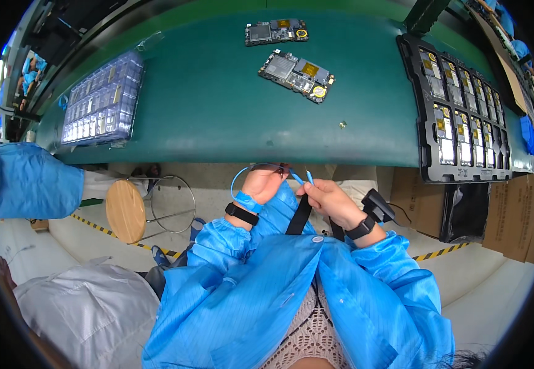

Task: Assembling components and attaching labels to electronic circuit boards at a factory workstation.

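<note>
Just in front of the table edge, my left hand point(263, 184) is curled, with its fingertips at a thin blue cord point(236, 178) that loops out to the left. A blue band point(248, 202) circles that wrist above a black band point(241, 214). Close on its right, my right hand point(333, 200) pinches a light-blue end piece point(309, 178) of what looks like the same cord. The right wrist wears a black band point(360, 228). Beyond my hands, two circuit boards, a nearer one point(298, 75) and a farther one point(277, 32), lie on the green table mat point(211, 92).
At the right, a black tray point(426, 138) holds several boards in slots. Stacked clear plastic trays point(133, 86) with small parts stand at the left. Below are a round wooden stool point(125, 211), cardboard boxes point(414, 200) and a black device point(378, 206). A person in blue point(30, 181) sits left.
</note>
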A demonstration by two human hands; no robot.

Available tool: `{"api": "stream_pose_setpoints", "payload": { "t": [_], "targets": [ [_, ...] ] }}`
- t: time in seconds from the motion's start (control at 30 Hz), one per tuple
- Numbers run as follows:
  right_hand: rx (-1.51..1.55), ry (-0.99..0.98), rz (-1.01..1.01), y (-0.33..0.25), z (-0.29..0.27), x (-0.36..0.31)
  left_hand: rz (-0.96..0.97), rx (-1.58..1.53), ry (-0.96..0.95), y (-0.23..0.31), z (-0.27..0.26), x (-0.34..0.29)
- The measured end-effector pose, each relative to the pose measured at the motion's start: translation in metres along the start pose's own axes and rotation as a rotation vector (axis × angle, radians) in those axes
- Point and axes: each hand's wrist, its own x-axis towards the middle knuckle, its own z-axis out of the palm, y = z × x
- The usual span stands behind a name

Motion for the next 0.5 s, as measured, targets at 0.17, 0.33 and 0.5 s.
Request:
{"api": "stream_pose_setpoints", "payload": {
  "t": [0.17, 0.33, 0.5],
  "targets": [
    [-0.075, 0.070, -0.129, 0.034, 0.019, 0.024, 0.056, -0.039, -0.050, -0.006, -0.001, -0.001],
    [-0.068, 0.102, -0.047, 0.029, 0.029, 0.021, 0.101, -0.093, -0.032, -0.010, 0.012, -0.004],
    [-0.006, 0.115, -0.076, 0.035, 0.033, 0.022, 0.112, -0.103, -0.013, -0.011, 0.012, -0.005]
  ]
}}
